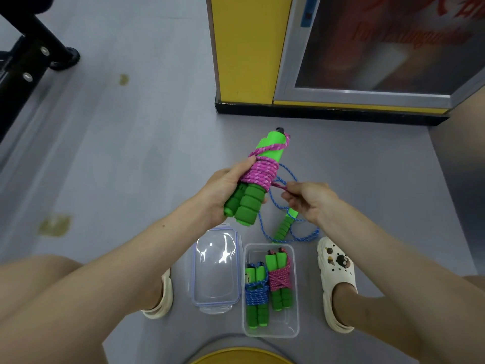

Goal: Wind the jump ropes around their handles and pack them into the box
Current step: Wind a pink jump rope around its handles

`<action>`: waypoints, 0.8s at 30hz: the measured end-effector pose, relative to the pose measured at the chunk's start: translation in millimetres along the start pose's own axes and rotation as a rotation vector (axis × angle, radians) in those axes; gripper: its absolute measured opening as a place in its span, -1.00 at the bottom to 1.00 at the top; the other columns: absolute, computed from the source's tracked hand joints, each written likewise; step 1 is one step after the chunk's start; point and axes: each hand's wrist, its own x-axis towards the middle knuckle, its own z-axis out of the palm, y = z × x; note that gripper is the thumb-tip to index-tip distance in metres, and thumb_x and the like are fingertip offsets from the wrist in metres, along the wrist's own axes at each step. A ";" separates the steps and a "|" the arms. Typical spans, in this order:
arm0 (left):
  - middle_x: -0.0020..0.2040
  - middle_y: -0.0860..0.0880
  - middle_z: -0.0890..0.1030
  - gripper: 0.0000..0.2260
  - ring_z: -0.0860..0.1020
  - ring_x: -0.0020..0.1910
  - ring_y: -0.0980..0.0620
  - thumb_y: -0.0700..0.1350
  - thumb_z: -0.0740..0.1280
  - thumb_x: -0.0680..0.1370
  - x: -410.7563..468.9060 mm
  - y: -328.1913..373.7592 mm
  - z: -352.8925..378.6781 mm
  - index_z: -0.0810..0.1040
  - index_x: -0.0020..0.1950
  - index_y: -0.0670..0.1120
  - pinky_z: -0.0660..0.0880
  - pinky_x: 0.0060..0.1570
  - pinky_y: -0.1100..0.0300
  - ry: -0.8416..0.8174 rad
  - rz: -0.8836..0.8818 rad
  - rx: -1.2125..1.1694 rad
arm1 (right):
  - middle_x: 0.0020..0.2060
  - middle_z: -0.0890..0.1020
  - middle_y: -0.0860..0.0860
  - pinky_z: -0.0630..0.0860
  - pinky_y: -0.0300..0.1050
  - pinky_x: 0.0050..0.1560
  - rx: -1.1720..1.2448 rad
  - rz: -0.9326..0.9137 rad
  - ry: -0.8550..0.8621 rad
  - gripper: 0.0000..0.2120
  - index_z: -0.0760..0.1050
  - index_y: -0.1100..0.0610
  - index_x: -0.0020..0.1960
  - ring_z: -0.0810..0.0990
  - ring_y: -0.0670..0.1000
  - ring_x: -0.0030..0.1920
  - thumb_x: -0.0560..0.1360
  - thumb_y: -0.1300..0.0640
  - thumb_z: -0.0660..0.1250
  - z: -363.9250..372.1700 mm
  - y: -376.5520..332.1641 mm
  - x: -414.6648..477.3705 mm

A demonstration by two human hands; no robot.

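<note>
My left hand (223,189) grips a pair of green foam handles (249,203) with pink rope (259,172) wound round their middle. My right hand (308,200) pinches the loose pink rope end beside the bundle. Below them a blue jump rope (288,227) lies loose on the floor with its green handle (284,225). The clear plastic box (295,329) stands on the floor between my feet. It holds a blue-wound bundle (257,295) and a pink-wound bundle (280,279).
The box's clear lid (215,271) lies on the floor left of the box. My feet in cream clogs (336,279) flank the box. A yellow pillar (246,48) with a glass panel rises ahead. A black equipment frame (29,56) stands at the far left.
</note>
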 end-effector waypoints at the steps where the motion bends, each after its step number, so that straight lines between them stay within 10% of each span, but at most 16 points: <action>1: -0.26 -0.17 0.66 -0.70 0.62 -0.42 -0.08 0.04 0.34 0.53 0.3 -0.1 -2.9 0.57 0.02 -0.21 0.55 -0.44 0.19 0.027 0.020 0.048 | -0.48 0.59 0.13 0.45 -0.31 -0.59 -0.030 -0.025 -0.024 -0.93 0.51 0.29 -0.16 0.54 -0.08 -0.60 0.50 0.34 0.33 -0.9 0.3 -1.1; 14: -0.18 -0.02 0.65 -0.93 0.61 -0.29 0.12 -0.09 0.44 0.49 12.2 -16.4 -6.5 0.57 -0.10 -0.02 0.58 -0.26 0.25 0.158 0.324 0.433 | -0.30 0.62 0.15 0.57 -0.27 -0.42 -0.262 -0.241 -0.079 -0.89 0.50 0.26 -0.02 0.60 -0.07 -0.46 0.48 0.39 0.30 -1.4 1.8 -11.4; 24: -0.08 0.01 0.64 -0.65 0.62 -0.12 0.04 0.10 0.44 0.45 17.0 -21.0 -9.6 0.55 0.13 -0.05 0.59 -0.04 0.00 0.260 0.446 0.761 | -0.35 0.64 0.06 0.48 -0.35 -0.46 -0.617 -0.215 -0.130 -0.92 0.55 0.19 -0.20 0.60 -0.13 -0.47 0.46 0.28 0.33 -3.6 -2.7 -12.6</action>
